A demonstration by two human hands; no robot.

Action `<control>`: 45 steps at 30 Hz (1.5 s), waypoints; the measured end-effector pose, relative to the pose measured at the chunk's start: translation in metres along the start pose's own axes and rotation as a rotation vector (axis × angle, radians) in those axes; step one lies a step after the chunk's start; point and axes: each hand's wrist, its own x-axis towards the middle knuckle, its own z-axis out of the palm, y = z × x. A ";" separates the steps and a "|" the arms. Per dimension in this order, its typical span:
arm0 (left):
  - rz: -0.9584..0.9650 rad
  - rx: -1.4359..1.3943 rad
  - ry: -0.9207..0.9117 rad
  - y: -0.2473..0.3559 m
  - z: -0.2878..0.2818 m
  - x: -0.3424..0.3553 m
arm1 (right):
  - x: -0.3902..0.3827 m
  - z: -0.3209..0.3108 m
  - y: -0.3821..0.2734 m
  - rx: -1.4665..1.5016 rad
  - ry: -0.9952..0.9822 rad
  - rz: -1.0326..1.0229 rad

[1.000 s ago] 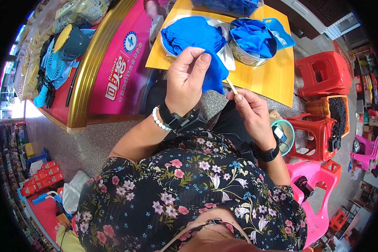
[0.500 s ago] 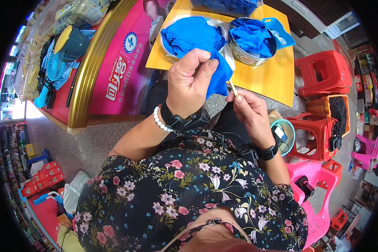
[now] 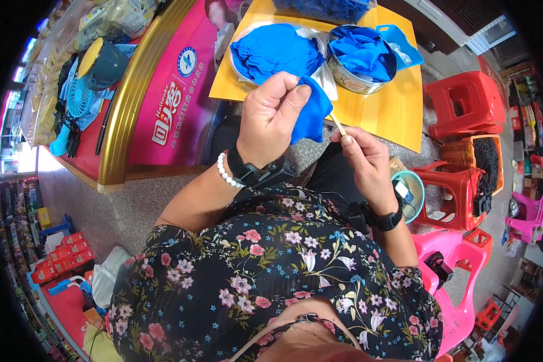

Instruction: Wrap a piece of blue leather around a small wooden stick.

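Observation:
Pinched between the thumb and fingers of my left hand [image 3: 270, 117] is the upper edge of a blue fabric piece [image 3: 312, 117]. My right hand [image 3: 366, 160] grips a thin pale wooden stick [image 3: 338, 125] near its lower end. The stick's upper end meets the cloth's right edge; whether it goes inside the cloth is hidden. Just beyond my hands, a white plate [image 3: 235, 71] bears a heap of blue fabric pieces [image 3: 277, 53]. To its right stands a round tin [image 3: 356, 83] with more blue pieces [image 3: 361, 53] in it.
The plate and tin stand on a yellow board [image 3: 398, 114], with a blue scoop-like tray [image 3: 398, 43] and a clear box [image 3: 326, 9] of blue pieces. At left is a gold-edged counter [image 3: 117, 120]. Red stools [image 3: 464, 102], a pink chair [image 3: 464, 289] and a teal basket [image 3: 409, 196] stand right.
Both hands have stayed nearly in place, with a slight shift of the right hand. The blue cloth hangs a little differently, and the stick has tilted slightly.

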 end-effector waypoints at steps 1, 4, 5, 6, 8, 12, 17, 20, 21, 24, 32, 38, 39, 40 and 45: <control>-0.044 -0.060 -0.001 0.000 0.001 -0.001 | 0.000 0.001 -0.001 -0.009 0.000 -0.006; -0.147 -0.303 0.099 0.000 0.006 0.001 | 0.001 -0.001 -0.005 -0.065 0.007 -0.017; -0.147 -0.304 0.101 0.000 0.003 0.003 | 0.000 -0.003 -0.006 -0.110 0.015 -0.022; -0.214 -0.419 0.107 -0.001 -0.001 0.007 | -0.001 -0.006 -0.004 -0.109 0.012 -0.024; -0.349 -0.651 0.117 -0.001 -0.013 0.013 | -0.005 -0.017 0.002 -0.234 -0.089 -0.128; -0.306 -0.544 0.191 0.003 -0.011 0.019 | -0.011 -0.030 0.003 -0.017 -0.157 0.085; -0.297 -0.337 -0.162 0.012 0.004 0.008 | 0.000 -0.017 -0.025 0.235 -0.008 0.196; -0.340 -0.213 -0.307 0.018 0.011 0.002 | 0.012 -0.005 -0.034 0.348 0.021 0.100; -0.332 -0.127 -0.327 0.017 0.011 0.002 | 0.014 -0.006 -0.028 0.358 0.027 0.055; -0.405 -0.057 -0.461 0.016 0.004 0.003 | 0.018 -0.011 -0.020 0.412 0.054 0.071; -0.427 -0.238 -0.270 0.009 0.008 -0.001 | 0.020 -0.006 -0.017 0.474 0.113 0.146; -0.442 -0.316 -0.235 0.005 0.000 0.004 | 0.024 -0.013 -0.011 0.490 0.227 0.146; -0.450 -0.338 -0.184 0.000 -0.002 0.003 | 0.023 -0.015 -0.008 0.542 0.201 0.140; -0.450 -0.338 -0.183 -0.002 -0.003 0.003 | 0.023 -0.015 -0.007 0.594 0.175 0.135; -0.534 -0.624 -0.021 -0.008 -0.002 0.002 | 0.018 -0.003 -0.005 0.432 0.129 0.199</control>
